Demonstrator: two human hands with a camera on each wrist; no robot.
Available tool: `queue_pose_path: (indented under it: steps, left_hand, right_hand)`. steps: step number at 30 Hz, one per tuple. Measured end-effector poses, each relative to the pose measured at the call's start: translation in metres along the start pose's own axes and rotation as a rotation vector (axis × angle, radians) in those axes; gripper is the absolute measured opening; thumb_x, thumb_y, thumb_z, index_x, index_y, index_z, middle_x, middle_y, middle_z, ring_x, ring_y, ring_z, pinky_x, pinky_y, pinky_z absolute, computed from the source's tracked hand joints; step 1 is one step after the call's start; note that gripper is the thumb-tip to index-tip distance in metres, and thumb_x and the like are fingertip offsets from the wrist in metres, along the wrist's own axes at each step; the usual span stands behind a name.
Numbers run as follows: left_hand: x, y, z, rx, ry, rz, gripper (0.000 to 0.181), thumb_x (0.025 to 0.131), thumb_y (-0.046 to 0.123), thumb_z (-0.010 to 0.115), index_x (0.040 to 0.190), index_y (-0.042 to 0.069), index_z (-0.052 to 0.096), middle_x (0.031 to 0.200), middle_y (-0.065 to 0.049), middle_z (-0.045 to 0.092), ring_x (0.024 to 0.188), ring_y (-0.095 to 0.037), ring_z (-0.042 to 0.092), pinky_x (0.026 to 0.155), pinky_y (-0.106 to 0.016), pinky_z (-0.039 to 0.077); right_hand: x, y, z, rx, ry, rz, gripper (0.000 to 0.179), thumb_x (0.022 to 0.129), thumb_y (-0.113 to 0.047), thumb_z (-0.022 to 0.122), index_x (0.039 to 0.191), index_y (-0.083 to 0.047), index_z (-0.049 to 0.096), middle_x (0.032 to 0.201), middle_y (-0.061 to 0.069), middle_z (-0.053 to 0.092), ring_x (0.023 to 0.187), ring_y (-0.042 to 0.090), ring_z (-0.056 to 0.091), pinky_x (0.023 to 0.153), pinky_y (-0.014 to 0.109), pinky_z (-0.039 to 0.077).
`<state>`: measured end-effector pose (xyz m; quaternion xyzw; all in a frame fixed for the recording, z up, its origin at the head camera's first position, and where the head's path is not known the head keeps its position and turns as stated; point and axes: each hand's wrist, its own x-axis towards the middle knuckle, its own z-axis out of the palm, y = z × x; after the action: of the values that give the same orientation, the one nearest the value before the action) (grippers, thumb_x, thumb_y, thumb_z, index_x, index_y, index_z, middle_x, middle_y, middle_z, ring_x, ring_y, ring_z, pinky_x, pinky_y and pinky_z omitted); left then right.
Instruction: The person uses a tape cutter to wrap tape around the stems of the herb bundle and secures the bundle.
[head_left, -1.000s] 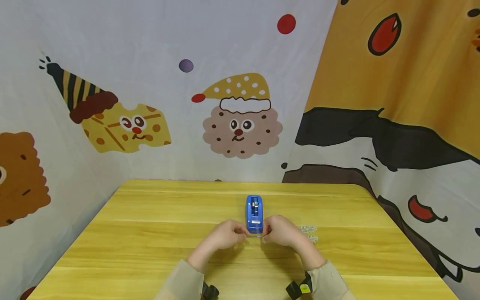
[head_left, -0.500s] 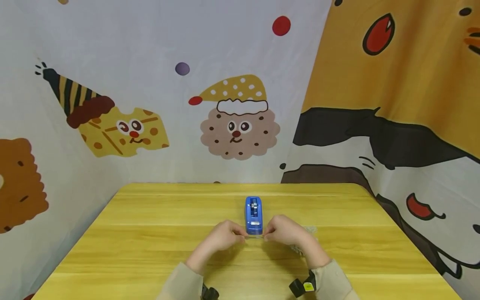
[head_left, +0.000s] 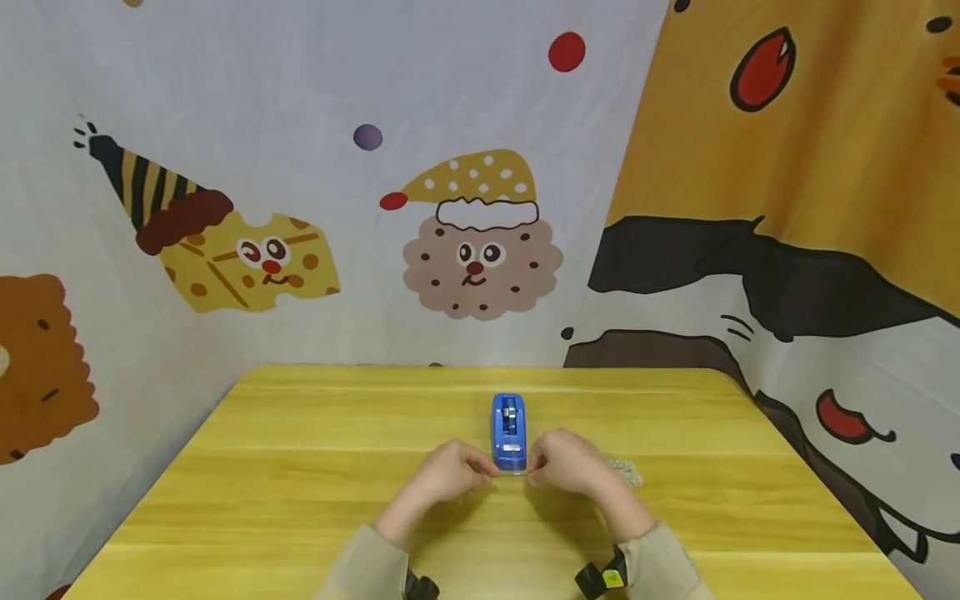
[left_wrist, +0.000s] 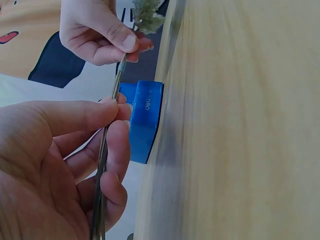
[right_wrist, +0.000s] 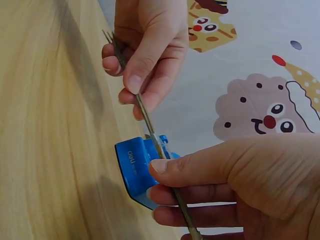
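Note:
A thin bundle of brown dried-flower stems (right_wrist: 145, 112) runs between both hands, close in front of a blue tape dispenser (head_left: 510, 442). My left hand (head_left: 453, 468) pinches the bundle between thumb and fingertips, its lower stem ends passing across the curled fingers in the left wrist view. Toward the flower end, my right hand (head_left: 566, 462) pinches the same stems with thumb and forefinger. A glossy strip of clear tape (right_wrist: 161, 142) lies on the stems beside the right thumb. Pale green flower heads (left_wrist: 146, 15) stick out beyond the right hand, partly hidden by it.
The wooden table (head_left: 300, 500) extends to both sides of the hands. Behind its far edge hangs a white curtain (head_left: 300, 67) with cartoon prints. The dispenser stands upright on the table, its tape roll (head_left: 509, 412) toward the far side.
The flower heads beyond the right hand have shifted and drawn together as the stems turn slightly between the fingers. Both hands stay almost in place, and the tape dispenser stands where it was.

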<state>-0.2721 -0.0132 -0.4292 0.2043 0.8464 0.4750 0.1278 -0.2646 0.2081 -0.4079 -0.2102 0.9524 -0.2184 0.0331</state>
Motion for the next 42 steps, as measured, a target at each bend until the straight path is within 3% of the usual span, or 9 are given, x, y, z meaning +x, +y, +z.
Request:
queue_pose_path:
  steps: [8,16,23,31,36,42]
  left_hand:
    - [0.0011,-0.0038,-0.0004,-0.006,-0.012,0.016,0.011,0.082,0.005,0.071,0.093,0.004,0.075,0.083,0.001,0.069,0.057,-0.021,0.061,0.046,-0.024,0.043]
    - [0.0023,-0.0063,-0.0006,0.069,-0.051,0.027,0.014,0.09,0.008,0.062,0.095,0.003,0.074,0.076,-0.002,0.068,0.052,-0.011,0.051,0.045,-0.021,0.039]
    - [0.0003,-0.005,-0.0009,0.097,-0.01,0.034,0.011,0.086,0.006,0.066,0.093,0.007,0.075,0.081,-0.001,0.07,0.048,-0.008,0.045,0.044,-0.023,0.039]
    - [-0.0004,-0.0042,-0.0019,0.048,0.035,0.003,0.014,0.084,0.005,0.068,0.094,0.009,0.076,0.089,0.0,0.071,0.044,-0.01,0.047,0.04,-0.021,0.039]
    - [-0.0001,-0.0033,-0.0028,0.033,0.05,-0.013,0.015,0.084,0.004,0.067,0.095,0.008,0.077,0.085,-0.001,0.07,0.043,-0.01,0.045,0.039,-0.021,0.038]
    - [0.0004,-0.0045,-0.003,0.01,0.042,-0.027,0.016,0.089,0.009,0.063,0.098,0.006,0.075,0.067,-0.012,0.064,0.041,-0.008,0.041,0.037,-0.02,0.034]
  right_hand:
    - [0.0031,-0.0002,0.0064,-0.068,0.056,-0.009,0.022,0.072,-0.009,0.079,0.064,-0.019,0.061,0.063,-0.012,0.054,0.059,0.009,0.049,0.057,0.031,0.045]
    - [0.0047,0.0014,0.0102,-0.092,0.086,0.013,0.026,0.071,-0.01,0.08,0.065,-0.018,0.056,0.059,-0.011,0.051,0.056,0.009,0.046,0.054,0.03,0.042]
    - [0.0032,-0.0002,0.0084,-0.037,0.046,0.026,0.013,0.078,-0.016,0.078,0.071,-0.016,0.068,0.064,-0.012,0.057,0.057,0.009,0.048,0.054,0.03,0.043]
    - [0.0026,-0.0011,0.006,-0.029,0.036,0.04,0.008,0.081,-0.015,0.076,0.073,-0.014,0.075,0.064,-0.012,0.058,0.054,0.008,0.046,0.052,0.027,0.042]
    - [0.004,-0.0011,0.0071,-0.042,0.067,0.051,0.01,0.078,-0.015,0.079,0.07,-0.016,0.073,0.063,-0.013,0.059,0.055,0.008,0.047,0.052,0.027,0.042]
    - [0.0058,-0.0012,0.0098,-0.046,0.085,0.064,0.015,0.077,-0.015,0.08,0.067,-0.018,0.069,0.06,-0.013,0.056,0.055,0.009,0.047,0.052,0.028,0.042]
